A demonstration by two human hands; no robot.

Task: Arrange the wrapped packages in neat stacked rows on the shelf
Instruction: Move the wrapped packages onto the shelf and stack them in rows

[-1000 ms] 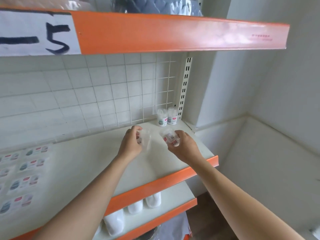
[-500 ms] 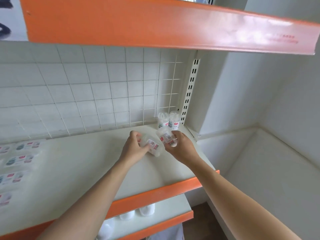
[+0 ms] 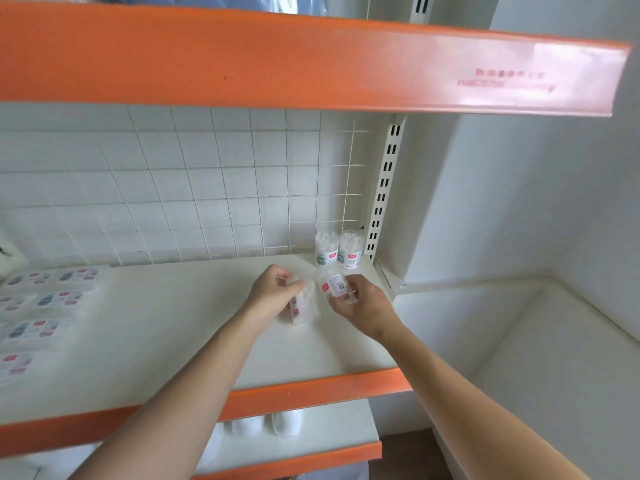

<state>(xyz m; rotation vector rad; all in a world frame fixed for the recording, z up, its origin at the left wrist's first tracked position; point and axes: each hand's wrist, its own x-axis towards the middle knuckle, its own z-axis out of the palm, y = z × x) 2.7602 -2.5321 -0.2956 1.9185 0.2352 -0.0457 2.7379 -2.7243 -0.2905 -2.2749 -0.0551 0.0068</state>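
Note:
My left hand grips a clear wrapped package with a red and white label, held low over the white shelf. My right hand holds a second clear package, tilted, its label facing me. Both sit just in front of two upright wrapped packages that stand side by side in the shelf's back right corner. The two held packages are close together, nearly touching.
Several flat wrapped packs lie at the shelf's left end. A white wire grid backs the shelf. An orange-edged shelf hangs overhead. White items sit on the lower shelf. A white wall closes the right side.
Both hands have carried their packages forward and to the right, toward the two upright ones in the corner. The left package has turned in my fingers and dropped closer to the shelf.

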